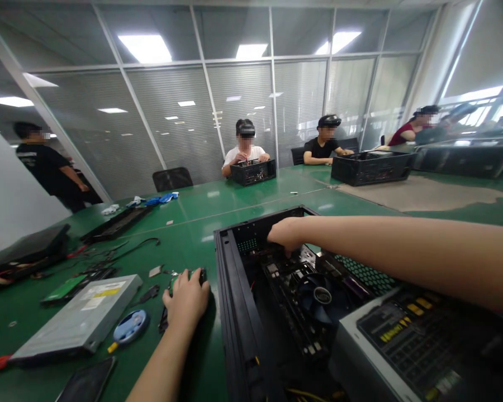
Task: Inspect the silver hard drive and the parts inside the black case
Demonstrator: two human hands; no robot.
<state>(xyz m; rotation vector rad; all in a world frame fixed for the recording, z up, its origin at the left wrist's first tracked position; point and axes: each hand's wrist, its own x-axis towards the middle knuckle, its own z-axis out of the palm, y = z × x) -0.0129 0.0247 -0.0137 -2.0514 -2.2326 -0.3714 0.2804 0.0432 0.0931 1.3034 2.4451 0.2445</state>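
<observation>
An open black computer case [235, 290] lies on the green table [193, 223] in front of me. Inside it are a motherboard with a round fan [321, 296] and a grey power supply [402, 340] at the near right. My right hand [287, 234] reaches into the far end of the case, fingers bent down onto the parts there; what they touch is hidden. My left hand [186, 298] rests on the table just left of the case, fingers curled over a small dark part [201, 274].
A grey optical drive [79, 321], a blue round disc [129, 326], a green circuit board [65, 287], cables and small parts lie at the left. A phone [86, 382] sits at the near edge. Three seated people work at other cases [254, 171] across the table; another person stands at far left.
</observation>
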